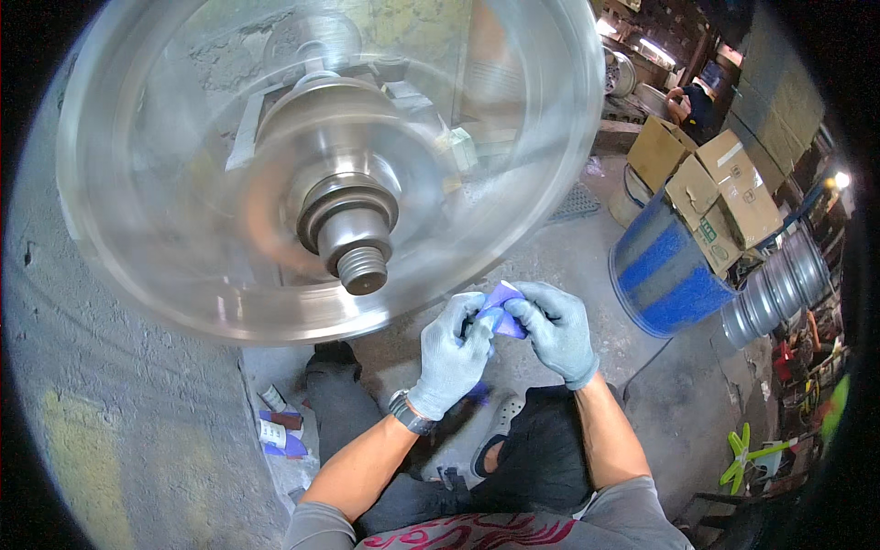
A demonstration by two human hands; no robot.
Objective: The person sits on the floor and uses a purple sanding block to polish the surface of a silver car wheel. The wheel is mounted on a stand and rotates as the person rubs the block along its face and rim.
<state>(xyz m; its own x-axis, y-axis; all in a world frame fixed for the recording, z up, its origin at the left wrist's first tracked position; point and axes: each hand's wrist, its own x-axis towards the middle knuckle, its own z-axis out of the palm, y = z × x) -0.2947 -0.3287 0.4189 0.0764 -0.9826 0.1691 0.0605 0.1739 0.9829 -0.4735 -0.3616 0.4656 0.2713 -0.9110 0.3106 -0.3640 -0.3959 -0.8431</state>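
centrally, a folded, pale purple sheet point(500, 299) sits between the person's two hands, below the threaded end of a steel shaft point(350, 225) bearing a motion-blurred silver metal wheel point(302, 316). one pale corner of the sheet points up, away from the body; folds and fingers hide too much to tell its long axis. the grey-gloved left hand point(454, 353) curls its fingers narrowly around the left edge, while the grey-gloved right hand point(556, 335) grips the right side, thumb and fingers close together. rightward stands a blue barrel point(665, 266) holding brown cardboard boxes point(733, 188).
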